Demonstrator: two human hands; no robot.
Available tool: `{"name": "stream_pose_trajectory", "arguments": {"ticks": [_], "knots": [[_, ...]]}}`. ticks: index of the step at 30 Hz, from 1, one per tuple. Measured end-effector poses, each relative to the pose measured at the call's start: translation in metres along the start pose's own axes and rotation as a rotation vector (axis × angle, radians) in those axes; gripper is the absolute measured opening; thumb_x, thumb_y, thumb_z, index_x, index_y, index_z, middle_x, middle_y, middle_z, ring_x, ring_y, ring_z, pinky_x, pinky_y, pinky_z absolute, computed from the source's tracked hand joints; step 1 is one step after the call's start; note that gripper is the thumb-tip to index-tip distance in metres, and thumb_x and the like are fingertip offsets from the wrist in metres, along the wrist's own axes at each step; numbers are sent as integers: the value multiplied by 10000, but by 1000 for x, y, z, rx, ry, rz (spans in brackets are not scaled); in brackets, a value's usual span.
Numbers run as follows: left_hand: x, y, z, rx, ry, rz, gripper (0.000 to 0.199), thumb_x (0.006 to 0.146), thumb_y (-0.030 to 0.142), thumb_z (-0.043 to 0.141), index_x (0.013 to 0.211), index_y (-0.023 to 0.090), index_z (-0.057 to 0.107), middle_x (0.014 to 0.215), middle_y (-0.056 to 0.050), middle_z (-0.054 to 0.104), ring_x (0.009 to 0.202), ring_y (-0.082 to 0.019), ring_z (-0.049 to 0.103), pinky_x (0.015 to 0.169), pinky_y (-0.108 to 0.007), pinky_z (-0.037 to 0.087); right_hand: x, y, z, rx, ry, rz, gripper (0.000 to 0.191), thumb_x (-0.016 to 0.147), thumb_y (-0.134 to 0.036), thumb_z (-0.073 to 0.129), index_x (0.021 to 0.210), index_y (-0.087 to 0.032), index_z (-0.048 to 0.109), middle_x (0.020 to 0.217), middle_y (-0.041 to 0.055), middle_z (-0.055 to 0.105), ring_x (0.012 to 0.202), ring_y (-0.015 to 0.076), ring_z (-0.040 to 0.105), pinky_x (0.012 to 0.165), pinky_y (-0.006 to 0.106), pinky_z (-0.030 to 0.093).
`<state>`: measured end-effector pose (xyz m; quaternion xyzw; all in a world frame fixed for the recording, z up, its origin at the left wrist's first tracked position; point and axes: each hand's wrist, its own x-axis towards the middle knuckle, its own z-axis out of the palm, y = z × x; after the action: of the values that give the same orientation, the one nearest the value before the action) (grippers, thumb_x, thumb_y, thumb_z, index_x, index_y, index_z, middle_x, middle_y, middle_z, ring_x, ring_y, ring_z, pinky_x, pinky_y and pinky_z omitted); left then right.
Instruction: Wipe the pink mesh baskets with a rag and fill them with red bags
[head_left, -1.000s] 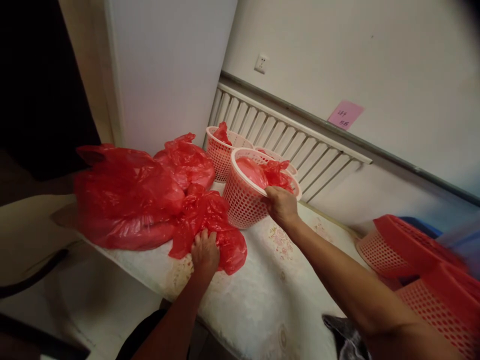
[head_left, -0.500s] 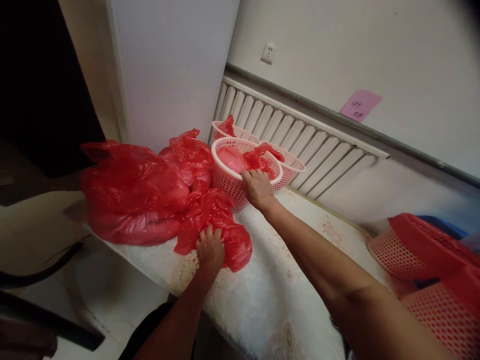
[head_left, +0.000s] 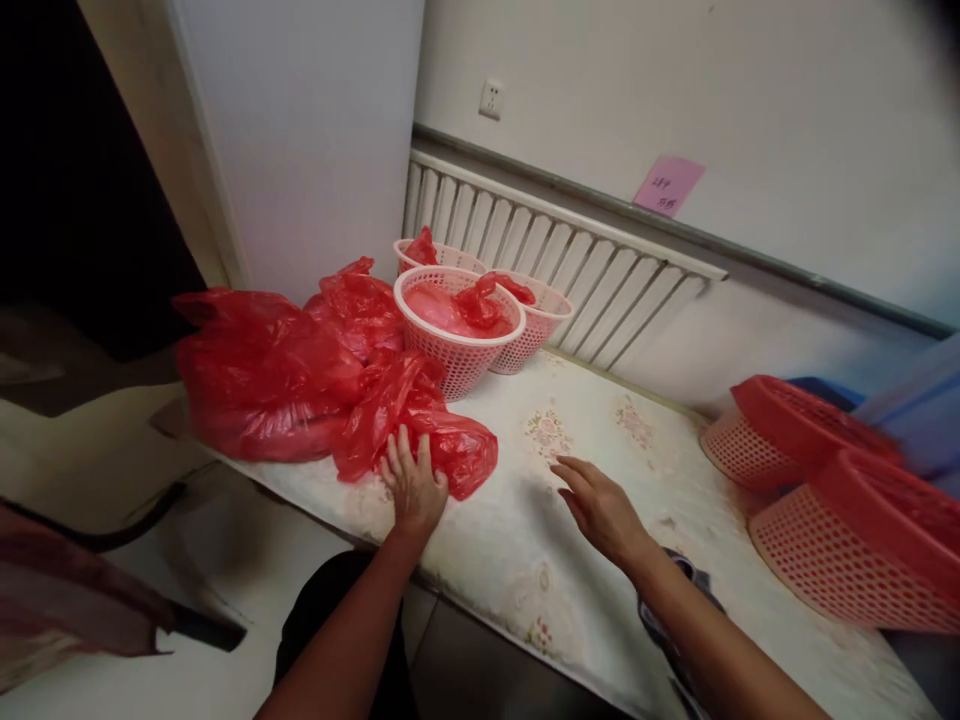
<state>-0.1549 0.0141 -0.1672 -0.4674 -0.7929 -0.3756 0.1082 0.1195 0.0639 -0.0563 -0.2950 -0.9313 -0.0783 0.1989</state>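
My left hand (head_left: 414, 485) lies on a crumpled red plastic bag (head_left: 459, 452), its fingers spread over the near side. Away from everything, my right hand (head_left: 600, 508) hovers over the flowered tablecloth (head_left: 551, 435), fingers stretched out and holding nothing. Behind the bag stands a pink-white perforated basket (head_left: 457, 362) with red plastic and something pink inside. Larger red bags (head_left: 277, 375) are heaped to the left; their contents are hidden. Two more pale baskets stand partly behind the front one, among them the right rear basket (head_left: 551, 318).
On the table's right side are pale perforated baskets with red plastic over their rims, such as the near basket (head_left: 847, 550). A dark object (head_left: 660, 620) lies partly under my right forearm. A radiator (head_left: 517, 225) lines the wall, below a pink note (head_left: 670, 186).
My right hand has let go of the front basket's rim and moved back toward me over the tablecloth. My left hand stays on the red bag. The view has shifted right.
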Motion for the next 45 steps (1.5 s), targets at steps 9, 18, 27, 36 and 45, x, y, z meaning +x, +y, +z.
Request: {"name": "stream_pose_trajectory", "arguments": {"ticks": [9, 18, 27, 36, 45], "knots": [[-14, 10, 6, 55, -123, 326, 471, 905, 274, 429, 1363, 180, 479, 1537, -166, 256, 1451, -344, 84, 1112, -620, 87, -146, 40, -55, 15, -43, 399, 277, 893, -176, 453, 1105, -233, 623, 1082, 66, 664, 973, 180, 641, 850, 323, 533], [58, -20, 81, 402, -432, 350, 480, 865, 356, 448, 1332, 258, 486, 1499, -112, 371, 1411, -344, 234, 1033, -653, 233, -253, 191, -158, -457, 306, 1061, 393, 835, -172, 442, 1200, -84, 558, 1138, 203, 625, 1023, 269, 586, 884, 409, 453], [64, -3, 78, 433, -433, 335, 472, 890, 278, 389, 1352, 218, 465, 1489, -156, 368, 1414, -374, 204, 1013, -692, 198, -284, 285, -192, -697, -14, 1244, 354, 857, -164, 483, 1195, -109, 571, 1118, 220, 618, 1047, 305, 520, 830, 432, 330], [26, 25, 26, 451, -328, 421, 516, 885, 183, 399, 1400, 176, 422, 1582, -164, 105, 1457, -331, 37, 1089, -635, 94, -239, 245, -193, -869, -6, 994, 137, 849, -179, 474, 816, -166, 606, 836, 85, 632, 739, 174, 500, 582, 303, 205], [-16, 30, -14, 71, -308, 414, 550, 817, 109, 458, 1366, 122, 455, 1554, -197, 195, 1442, -319, 172, 1121, -553, 205, -134, 108, -199, -604, 384, 389, 168, 848, -258, 548, 691, -202, 523, 646, 24, 504, 675, 164, 452, 631, 284, 289]]}}
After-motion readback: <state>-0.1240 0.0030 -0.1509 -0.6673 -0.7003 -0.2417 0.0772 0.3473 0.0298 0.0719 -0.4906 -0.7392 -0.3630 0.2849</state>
